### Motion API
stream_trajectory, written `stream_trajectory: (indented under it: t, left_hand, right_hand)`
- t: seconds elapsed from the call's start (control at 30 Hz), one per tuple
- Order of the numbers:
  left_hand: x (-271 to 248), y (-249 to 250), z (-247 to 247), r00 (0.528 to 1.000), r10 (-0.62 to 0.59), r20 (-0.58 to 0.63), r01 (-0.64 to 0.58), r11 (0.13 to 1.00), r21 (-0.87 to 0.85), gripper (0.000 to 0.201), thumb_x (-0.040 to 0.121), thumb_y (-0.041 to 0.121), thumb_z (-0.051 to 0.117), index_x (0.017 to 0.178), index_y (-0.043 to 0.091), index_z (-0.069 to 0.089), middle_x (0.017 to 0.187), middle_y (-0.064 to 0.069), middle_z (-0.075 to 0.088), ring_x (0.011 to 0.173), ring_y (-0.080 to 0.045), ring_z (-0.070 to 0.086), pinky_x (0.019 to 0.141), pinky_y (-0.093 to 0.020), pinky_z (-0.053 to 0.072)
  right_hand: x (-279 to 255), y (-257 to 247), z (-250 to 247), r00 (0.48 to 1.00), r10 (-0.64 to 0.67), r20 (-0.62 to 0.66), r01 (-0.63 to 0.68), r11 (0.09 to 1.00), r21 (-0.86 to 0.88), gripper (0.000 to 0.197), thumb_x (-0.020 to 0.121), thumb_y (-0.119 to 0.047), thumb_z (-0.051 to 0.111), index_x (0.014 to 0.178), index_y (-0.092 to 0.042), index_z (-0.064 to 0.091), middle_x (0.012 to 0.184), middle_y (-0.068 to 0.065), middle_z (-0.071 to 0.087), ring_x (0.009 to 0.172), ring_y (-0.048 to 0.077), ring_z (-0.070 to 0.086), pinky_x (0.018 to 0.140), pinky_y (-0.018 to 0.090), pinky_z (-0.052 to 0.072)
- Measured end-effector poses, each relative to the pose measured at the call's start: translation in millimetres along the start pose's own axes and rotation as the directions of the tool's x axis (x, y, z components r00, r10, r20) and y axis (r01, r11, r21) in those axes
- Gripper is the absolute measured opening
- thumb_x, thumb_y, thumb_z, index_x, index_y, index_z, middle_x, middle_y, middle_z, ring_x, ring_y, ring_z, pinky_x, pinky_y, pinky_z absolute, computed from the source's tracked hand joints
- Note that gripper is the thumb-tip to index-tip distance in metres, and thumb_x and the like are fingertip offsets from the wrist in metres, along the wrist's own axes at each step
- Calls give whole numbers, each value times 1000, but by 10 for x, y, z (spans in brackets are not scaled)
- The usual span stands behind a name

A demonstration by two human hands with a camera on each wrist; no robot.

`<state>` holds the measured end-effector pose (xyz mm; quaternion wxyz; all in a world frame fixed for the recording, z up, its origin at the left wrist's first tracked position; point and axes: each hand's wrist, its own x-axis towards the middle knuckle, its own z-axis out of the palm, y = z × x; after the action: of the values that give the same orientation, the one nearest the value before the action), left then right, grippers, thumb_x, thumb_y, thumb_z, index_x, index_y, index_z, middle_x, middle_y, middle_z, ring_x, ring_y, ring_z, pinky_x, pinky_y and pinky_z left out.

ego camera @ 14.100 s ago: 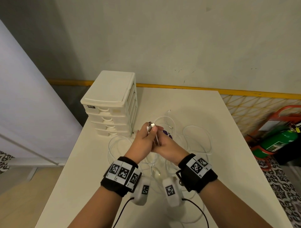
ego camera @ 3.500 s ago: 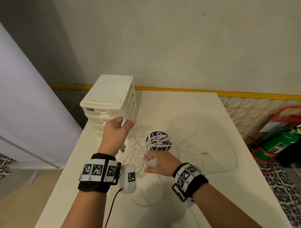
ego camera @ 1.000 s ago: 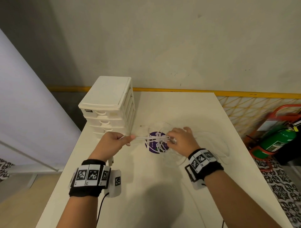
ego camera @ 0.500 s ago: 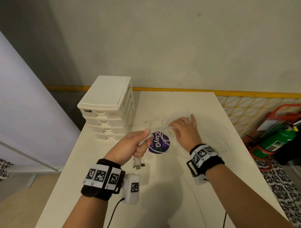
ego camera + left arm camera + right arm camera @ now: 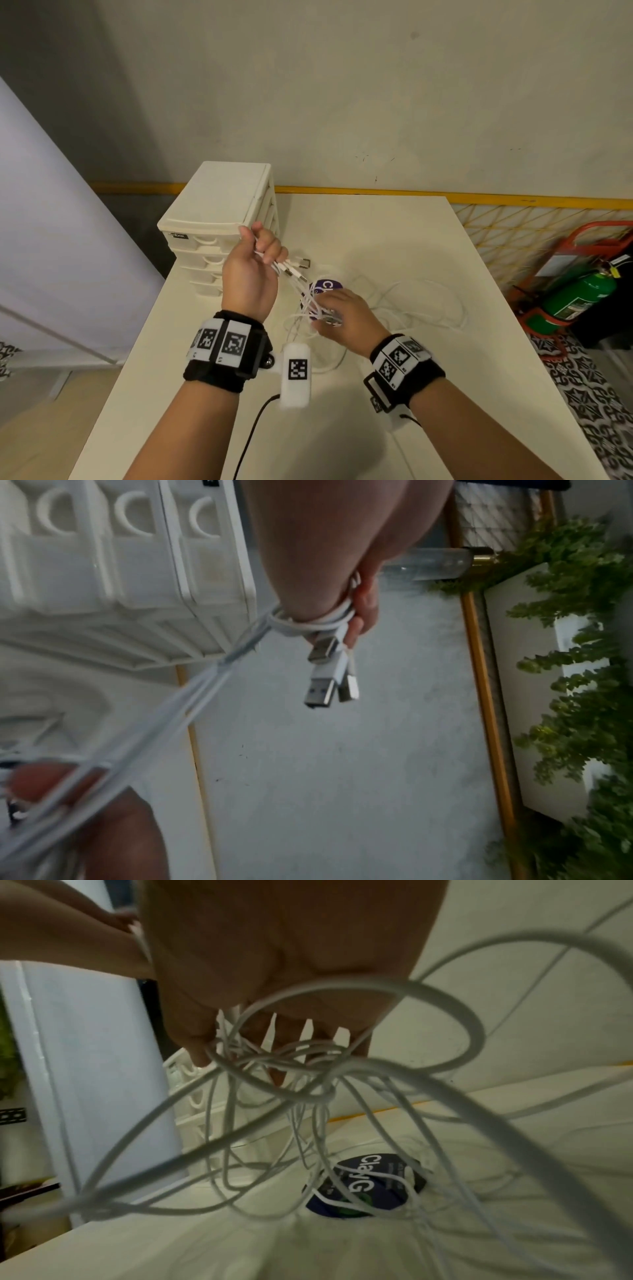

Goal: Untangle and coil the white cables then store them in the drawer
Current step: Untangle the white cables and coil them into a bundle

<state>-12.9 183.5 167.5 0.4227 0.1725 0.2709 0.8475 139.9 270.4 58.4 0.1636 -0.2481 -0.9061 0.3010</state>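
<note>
My left hand (image 5: 255, 260) is raised in front of the white drawer unit (image 5: 219, 219) and grips a bundle of white cables (image 5: 308, 623); their USB plugs (image 5: 325, 674) stick out past the fingers. Taut strands (image 5: 301, 291) run down from it to my right hand (image 5: 337, 315), which holds a knot of tangled cable loops (image 5: 294, 1066) just above the table. More white cable (image 5: 428, 308) lies in loose loops on the table to the right. The drawers look closed.
A round purple sticker (image 5: 325, 286) lies on the white table (image 5: 376, 233) under the tangle. A wall runs behind the table. A green fire extinguisher (image 5: 579, 294) on a red stand sits on the floor at the right.
My left hand has lifted up toward the drawer unit with the plug ends, pulling the strands taut. My right hand has moved nearer and down with the tangle.
</note>
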Motion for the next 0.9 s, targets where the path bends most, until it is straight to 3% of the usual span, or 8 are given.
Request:
stream_trajectory:
  t: [0.1,0.17,0.23,0.33,0.47,0.7,0.8,0.9]
  left_hand:
    - [102,-65,23,988,118,-103,-103,984,144,25,106,22,26,93,16,47,60,7,39,49,-8,34,56,-20,34]
    - [117,-144,25,972,221,-80,-168,892,420,19,105,17,28,98,17,45,65,6,41,53,-7,38,54,-18,34]
    - [102,-227,-11,958,273,89,-248,628,738,11,104,14,32,104,15,43,75,3,44,61,-6,43,57,-17,38]
    - [120,-294,-167,936,18,352,-352,100,930,15,102,19,39,109,8,46,92,-4,54,79,-16,53,73,-25,41]
    - [140,-360,-340,906,-273,322,-398,-294,869,25,102,23,38,105,0,47,86,-19,64,79,-34,61,71,-38,42]
    - [134,-421,-311,898,-369,240,-382,-386,840,23,102,25,36,103,4,45,89,-21,65,84,-36,60,70,-37,41]
    - [124,-402,-356,878,-365,309,-433,-334,837,26,97,31,37,80,11,40,78,-10,53,78,-32,52,74,-40,42]
    - [114,-358,-350,906,-376,195,-282,-192,940,43,97,43,40,72,8,42,71,-3,46,67,-22,45,66,-34,37]
  right_hand:
    - [-45,-141,67,994,-53,99,52,999,8,48,80,-45,60,121,-20,59,115,0,64,106,19,52,94,35,40]
    - [-57,-273,72,989,-117,89,114,993,36,38,80,-33,65,115,-17,62,103,4,66,95,20,53,85,33,43]
    - [-58,-378,20,987,-146,63,145,989,22,37,80,-27,64,115,-16,62,101,6,65,95,20,53,83,32,44]
    - [-46,-387,-126,986,-151,66,155,985,-71,37,81,-24,59,117,-18,61,99,5,65,96,20,54,79,31,46]
    - [-11,-285,-297,981,-191,32,193,959,-206,37,72,-22,53,106,-22,68,82,-1,67,83,21,60,71,31,48]
    - [5,-195,-373,978,-209,-5,202,949,-241,36,76,-29,42,96,-23,71,81,-6,70,78,16,63,78,30,42]
    - [-14,-111,-407,961,-254,-111,214,935,-282,29,82,-31,48,96,-23,72,95,-7,71,92,15,63,84,34,43]
    - [-1,-46,-425,944,-269,-188,195,920,-340,27,86,-37,51,99,-28,73,105,-6,67,103,15,54,89,33,37]
